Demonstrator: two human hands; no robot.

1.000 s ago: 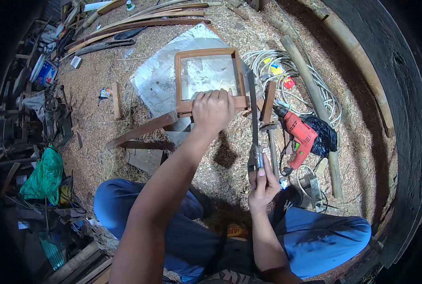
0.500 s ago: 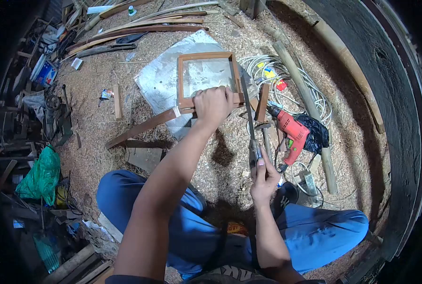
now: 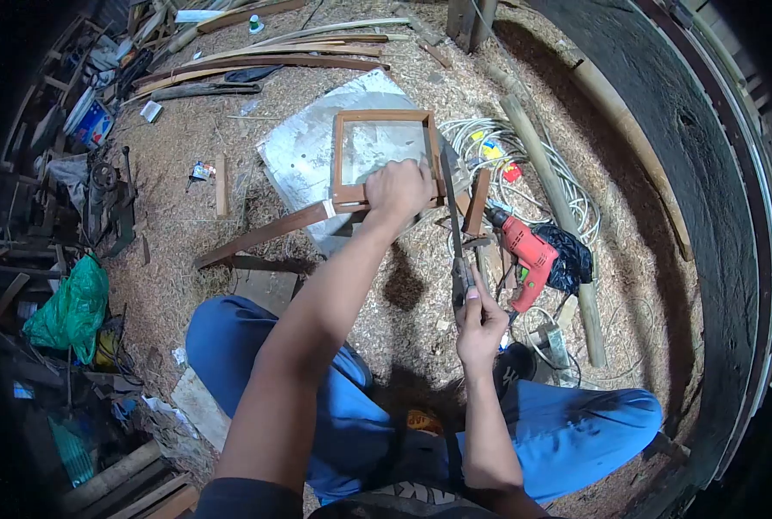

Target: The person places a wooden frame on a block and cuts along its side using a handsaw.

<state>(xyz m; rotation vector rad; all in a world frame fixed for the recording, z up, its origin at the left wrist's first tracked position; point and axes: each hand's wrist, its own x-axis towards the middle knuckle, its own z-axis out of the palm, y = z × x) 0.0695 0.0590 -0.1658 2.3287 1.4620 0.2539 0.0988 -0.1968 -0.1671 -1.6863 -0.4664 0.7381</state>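
A small rectangular wooden frame [image 3: 338, 156] rests on a pale, stained board. My left hand [image 3: 399, 188] is closed over the frame's near rail, pressing near its right end. In my right hand [image 3: 481, 329] is what looks like a handsaw [image 3: 452, 203], with a long, narrow, dark blade pointing away from me. The blade passes close along the right end of the near rail; whether it touches the wood I cannot tell. My right fingers wrap the handle, thumb on top. Just right of the blade is a short brown wood piece [image 3: 478, 203].
A red power drill [image 3: 531, 251] lies at the right beside a black plastic bag [image 3: 567, 259] and coiled cable [image 3: 585, 195]. A round pole [image 3: 550, 182] lies beyond. A long wooden bar [image 3: 265, 233] slants left of the frame. Wood strips [image 3: 291, 60] lie at the back.
My right hand has moved slightly forward with the saw, relative to the frame. My left hand keeps its hold on the rail. The whole view has shifted a little.
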